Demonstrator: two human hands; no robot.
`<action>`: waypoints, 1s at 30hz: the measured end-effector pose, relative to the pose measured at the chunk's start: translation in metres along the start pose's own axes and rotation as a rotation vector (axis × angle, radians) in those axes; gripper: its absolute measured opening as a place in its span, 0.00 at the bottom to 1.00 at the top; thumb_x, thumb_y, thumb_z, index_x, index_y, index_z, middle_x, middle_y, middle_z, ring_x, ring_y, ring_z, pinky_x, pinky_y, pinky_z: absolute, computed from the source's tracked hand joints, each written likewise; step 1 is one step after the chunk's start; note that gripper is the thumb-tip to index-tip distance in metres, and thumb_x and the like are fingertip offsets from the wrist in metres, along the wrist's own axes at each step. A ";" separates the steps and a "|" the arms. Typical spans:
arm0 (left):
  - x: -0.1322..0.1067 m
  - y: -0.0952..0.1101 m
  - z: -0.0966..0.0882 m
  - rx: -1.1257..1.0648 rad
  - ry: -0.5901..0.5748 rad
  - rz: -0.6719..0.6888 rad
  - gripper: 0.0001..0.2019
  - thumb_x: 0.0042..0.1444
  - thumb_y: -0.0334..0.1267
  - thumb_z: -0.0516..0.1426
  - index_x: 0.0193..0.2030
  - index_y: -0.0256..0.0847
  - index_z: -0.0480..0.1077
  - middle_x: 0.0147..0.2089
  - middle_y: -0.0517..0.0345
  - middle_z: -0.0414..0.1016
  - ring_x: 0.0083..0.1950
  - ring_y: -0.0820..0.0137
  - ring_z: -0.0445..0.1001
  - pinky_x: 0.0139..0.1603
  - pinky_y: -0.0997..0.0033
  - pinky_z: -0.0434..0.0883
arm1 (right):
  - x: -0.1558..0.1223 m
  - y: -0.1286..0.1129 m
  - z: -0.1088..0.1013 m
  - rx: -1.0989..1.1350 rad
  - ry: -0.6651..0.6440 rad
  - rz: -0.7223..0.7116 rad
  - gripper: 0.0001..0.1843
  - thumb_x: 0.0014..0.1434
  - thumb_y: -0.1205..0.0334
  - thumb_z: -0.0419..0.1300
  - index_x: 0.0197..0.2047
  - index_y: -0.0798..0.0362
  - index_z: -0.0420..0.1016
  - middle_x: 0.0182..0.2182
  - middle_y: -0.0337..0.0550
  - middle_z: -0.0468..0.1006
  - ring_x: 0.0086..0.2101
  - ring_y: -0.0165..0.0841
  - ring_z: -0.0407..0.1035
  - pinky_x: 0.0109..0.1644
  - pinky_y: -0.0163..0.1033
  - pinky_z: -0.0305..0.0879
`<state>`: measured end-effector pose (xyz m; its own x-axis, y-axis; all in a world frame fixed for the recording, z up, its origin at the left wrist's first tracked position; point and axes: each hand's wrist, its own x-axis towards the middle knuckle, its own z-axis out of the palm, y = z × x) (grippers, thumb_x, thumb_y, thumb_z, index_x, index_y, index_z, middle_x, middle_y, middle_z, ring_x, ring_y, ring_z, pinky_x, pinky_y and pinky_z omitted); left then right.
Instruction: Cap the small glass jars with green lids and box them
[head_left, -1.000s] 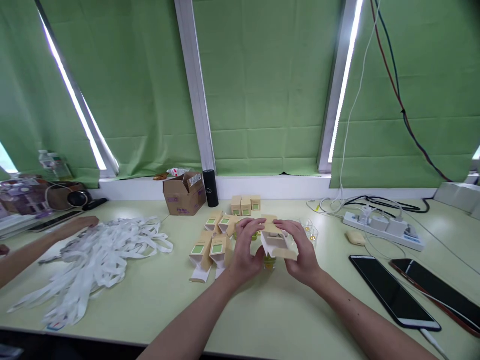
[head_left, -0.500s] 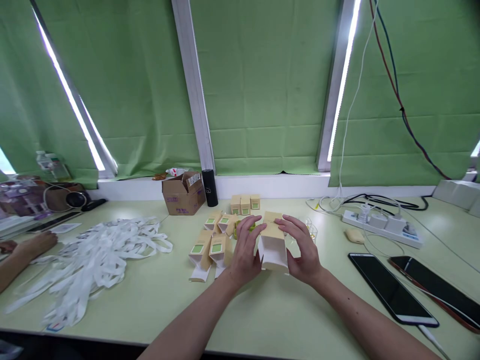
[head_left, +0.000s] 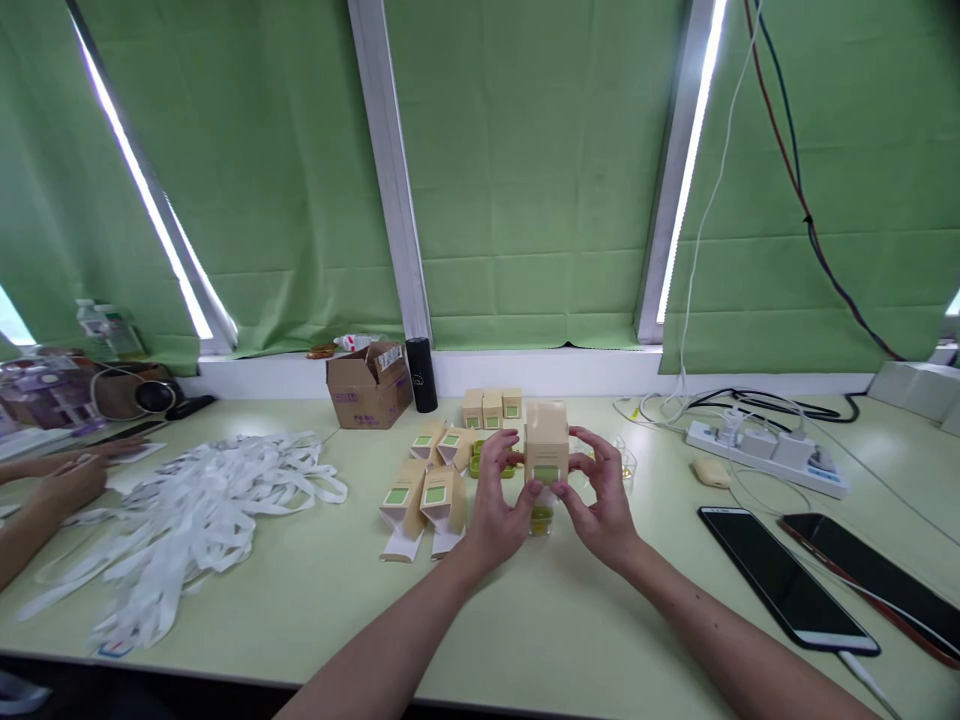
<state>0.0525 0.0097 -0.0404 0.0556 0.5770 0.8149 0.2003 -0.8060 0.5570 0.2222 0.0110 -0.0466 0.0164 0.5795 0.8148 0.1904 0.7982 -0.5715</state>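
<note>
Between my two hands stands a small beige carton (head_left: 547, 438) with a green label on its front. My left hand (head_left: 496, 505) pinches its left side, thumb on the front near the label. On the opposite side, my right hand (head_left: 604, 508) grips it the same way. A small clear glass jar (head_left: 540, 521) with yellow-green contents shows directly beneath the carton; whether part of it sits inside the carton I cannot tell. Left of my hands lie several more beige cartons (head_left: 403, 497), the front ones with white flaps open. Green-topped pieces (head_left: 475, 462) are partly hidden behind my left hand.
Three cartons (head_left: 492, 408) stand at the back. White ribbons (head_left: 217, 510) are heaped on the left, beside another person's hands (head_left: 71, 490). A cardboard box (head_left: 367, 390) and black cylinder (head_left: 421, 375) stand by the wall. Phones (head_left: 784, 580) and a power strip (head_left: 765, 455) lie right.
The carton has turned from showing its white open end to standing upright with its green label facing me. The glass jar now shows beneath it. The other person's hands have shifted.
</note>
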 end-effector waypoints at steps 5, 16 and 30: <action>0.001 -0.002 0.000 0.019 0.016 -0.085 0.19 0.70 0.47 0.57 0.64 0.47 0.62 0.69 0.41 0.59 0.51 0.64 0.75 0.51 0.58 0.75 | 0.000 0.000 0.000 -0.027 -0.070 -0.003 0.20 0.74 0.53 0.55 0.66 0.40 0.61 0.65 0.54 0.62 0.47 0.39 0.74 0.44 0.49 0.81; 0.002 -0.002 -0.003 0.039 -0.022 -0.127 0.16 0.71 0.50 0.54 0.60 0.47 0.69 0.66 0.45 0.60 0.43 0.70 0.72 0.49 0.62 0.76 | 0.002 -0.002 0.001 -0.012 -0.118 0.137 0.15 0.76 0.51 0.50 0.60 0.39 0.71 0.63 0.51 0.58 0.39 0.33 0.73 0.38 0.44 0.79; 0.006 -0.003 -0.007 -0.106 -0.047 -0.239 0.21 0.66 0.43 0.61 0.65 0.49 0.70 0.69 0.44 0.59 0.43 0.70 0.73 0.52 0.58 0.77 | 0.004 0.002 -0.006 0.201 -0.197 0.250 0.20 0.72 0.49 0.56 0.64 0.39 0.71 0.63 0.49 0.58 0.39 0.32 0.74 0.48 0.47 0.80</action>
<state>0.0454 0.0143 -0.0363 0.0646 0.7560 0.6514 0.1097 -0.6542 0.7484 0.2282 0.0143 -0.0437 -0.1550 0.7654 0.6246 0.0072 0.6331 -0.7741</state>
